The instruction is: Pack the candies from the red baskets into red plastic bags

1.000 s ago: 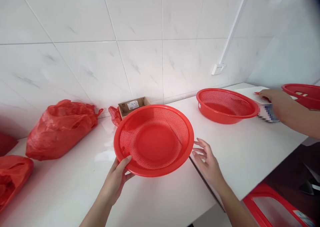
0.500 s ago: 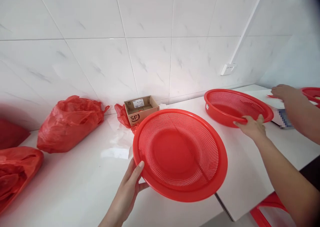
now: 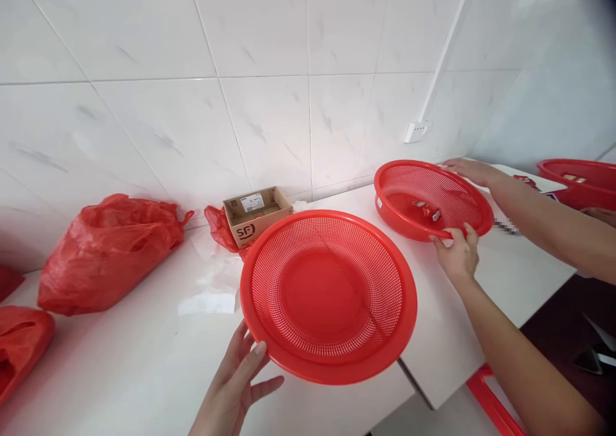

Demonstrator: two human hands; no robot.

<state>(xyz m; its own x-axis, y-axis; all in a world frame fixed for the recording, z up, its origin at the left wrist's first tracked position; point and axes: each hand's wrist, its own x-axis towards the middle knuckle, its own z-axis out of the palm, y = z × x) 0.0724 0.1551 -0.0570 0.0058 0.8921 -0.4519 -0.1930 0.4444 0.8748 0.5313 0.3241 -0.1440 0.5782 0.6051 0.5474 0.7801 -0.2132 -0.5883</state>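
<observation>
My left hand (image 3: 238,385) holds the near-left rim of a large red perforated basket (image 3: 328,293), tilted up toward me over the white counter (image 3: 120,365). My right hand (image 3: 456,253) grips the near rim of a second red basket (image 3: 432,199) farther right, which is tipped and has a few small wrapped items inside. Another person's hand (image 3: 469,170) rests on that second basket's far rim.
Red plastic bags (image 3: 108,250) lie at the left against the tiled wall, one more at the far left edge. A small open cardboard box (image 3: 256,215) stands behind the big basket. A third red basket (image 3: 580,181) sits far right. A wall socket (image 3: 417,130) is above.
The second basket has been tipped and small items now lie in it. The other person's hand moved onto its far rim. My left hand slid lower on the big basket.
</observation>
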